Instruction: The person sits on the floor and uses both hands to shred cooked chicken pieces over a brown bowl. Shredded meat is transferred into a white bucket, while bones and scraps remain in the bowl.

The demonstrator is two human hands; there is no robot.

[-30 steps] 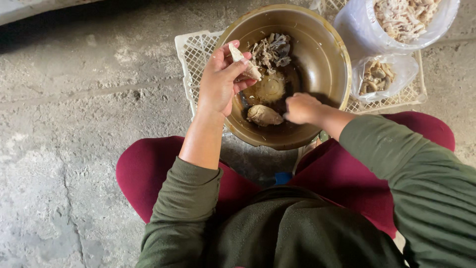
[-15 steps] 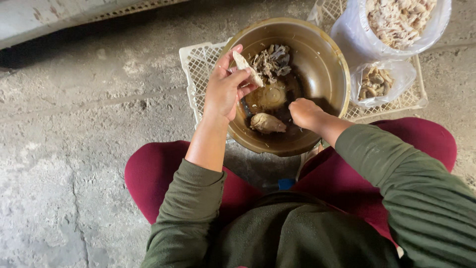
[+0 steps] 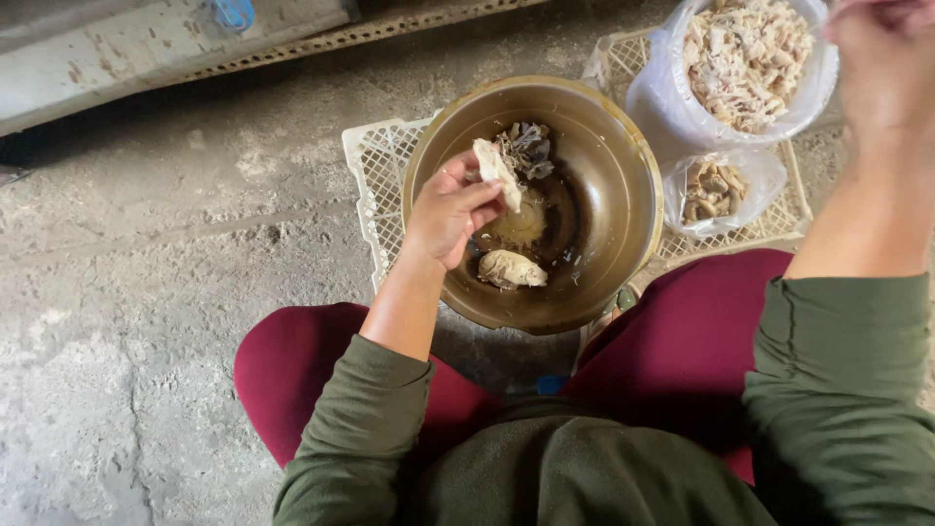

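Left hand (image 3: 450,209) over the near-left rim of the metal bowl (image 3: 623,156), fingers pinching a pale piece of meat (image 3: 495,171) — held upright above the bowl's middle. Another pale lump (image 3: 512,269) lies on the bowl bottom, dark scraps (image 3: 526,144) at the far side. Right hand (image 3: 881,58) raised at the frame's top right (grip cut off, cannot tell), beside the bag of shredded meat (image 3: 745,58). Bowl sits on a white plastic crate (image 3: 375,185).

I see a metal bowl (image 3: 623,166) with a dull brassy sheen, smooth and wet-looking inside. It sits on a white plastic crate (image 3: 375,185) with a fine open lattice. Two bags (image 3: 740,190) are thin, clear, glossy plastic. The floor (image 3: 146,292) is rough, pitted concrete. My sleeves (image 3: 838,390) are matt green knit cloth; the trousers (image 3: 691,331) are smooth maroon fabric.
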